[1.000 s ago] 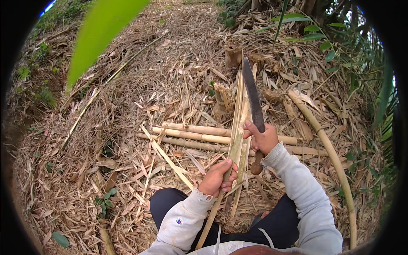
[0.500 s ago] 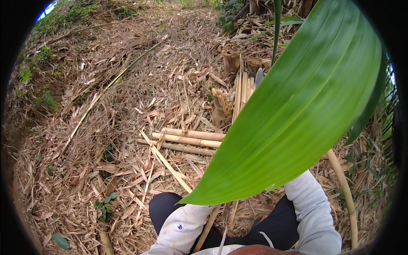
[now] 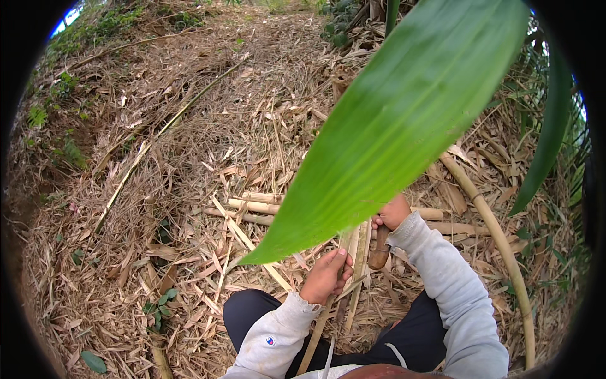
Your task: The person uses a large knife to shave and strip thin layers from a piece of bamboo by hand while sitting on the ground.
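Head view shows us the split bamboo strips [image 3: 355, 252] standing on end between our knees, over dark trousers [image 3: 252, 312], their upper lengths lost behind a broad green leaf [image 3: 404, 126] hanging close to the camera. Our left hand [image 3: 327, 276] is closed around the strips low down, fingers curled and thumb pressed against them. Our right hand [image 3: 392, 212] is wrapped tight around a wooden knife handle [image 3: 379, 248], whose butt points down beside the strips; the blade itself is hidden by the leaf.

That hidden blade is, we judge, the main hazard: with the leaf blocking our sight, a stroke could run off the grain and slide down toward the left hand, which sits directly in line below. The thin strips could also twist or spring apart if the left grip slackens.

Around us lie cut bamboo lengths [image 3: 252, 205] crosswise on the ground, a long curved bamboo pole [image 3: 499, 237] on our right, and dry leaf litter [image 3: 158, 189] everywhere, loose footing if we shift.
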Action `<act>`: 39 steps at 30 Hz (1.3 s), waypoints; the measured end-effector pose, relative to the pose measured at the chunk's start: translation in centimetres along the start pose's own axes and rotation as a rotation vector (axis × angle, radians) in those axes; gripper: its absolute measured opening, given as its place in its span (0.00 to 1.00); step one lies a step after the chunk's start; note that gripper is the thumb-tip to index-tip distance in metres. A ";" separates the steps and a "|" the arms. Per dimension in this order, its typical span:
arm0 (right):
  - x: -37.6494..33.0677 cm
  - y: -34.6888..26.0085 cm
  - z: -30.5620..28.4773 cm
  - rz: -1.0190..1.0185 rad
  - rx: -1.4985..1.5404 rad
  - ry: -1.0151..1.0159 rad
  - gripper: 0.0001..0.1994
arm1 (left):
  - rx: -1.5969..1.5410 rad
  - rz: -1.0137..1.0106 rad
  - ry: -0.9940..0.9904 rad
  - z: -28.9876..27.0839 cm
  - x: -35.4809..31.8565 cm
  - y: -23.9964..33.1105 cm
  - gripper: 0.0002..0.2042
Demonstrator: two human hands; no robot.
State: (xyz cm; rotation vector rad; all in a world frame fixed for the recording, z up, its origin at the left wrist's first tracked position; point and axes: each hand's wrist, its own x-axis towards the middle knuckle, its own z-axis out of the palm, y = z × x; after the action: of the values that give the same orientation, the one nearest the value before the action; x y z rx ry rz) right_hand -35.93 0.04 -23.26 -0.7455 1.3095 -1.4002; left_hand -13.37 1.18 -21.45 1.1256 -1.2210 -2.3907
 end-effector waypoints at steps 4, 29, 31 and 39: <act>0.0 -0.7 -0.8 0.001 -0.036 0.004 0.16 | -0.001 0.014 -0.011 0.4 0.4 0.0 0.14; 1.3 0.3 -1.7 0.074 0.038 0.184 0.09 | -0.045 -0.043 -0.007 0.2 0.8 -0.7 0.14; 2.3 0.6 -2.6 0.070 0.032 0.231 0.10 | -0.062 -0.030 -0.019 -0.5 0.9 -1.1 0.14; 2.4 -0.1 -3.4 0.094 0.011 0.293 0.16 | -0.018 -0.005 0.052 0.6 -0.3 0.7 0.16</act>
State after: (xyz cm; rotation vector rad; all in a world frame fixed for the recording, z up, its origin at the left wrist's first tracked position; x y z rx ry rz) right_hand -39.76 -1.13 -24.35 -0.4755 1.5404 -1.4779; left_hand -13.64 1.24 -20.52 1.1790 -1.1787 -2.3565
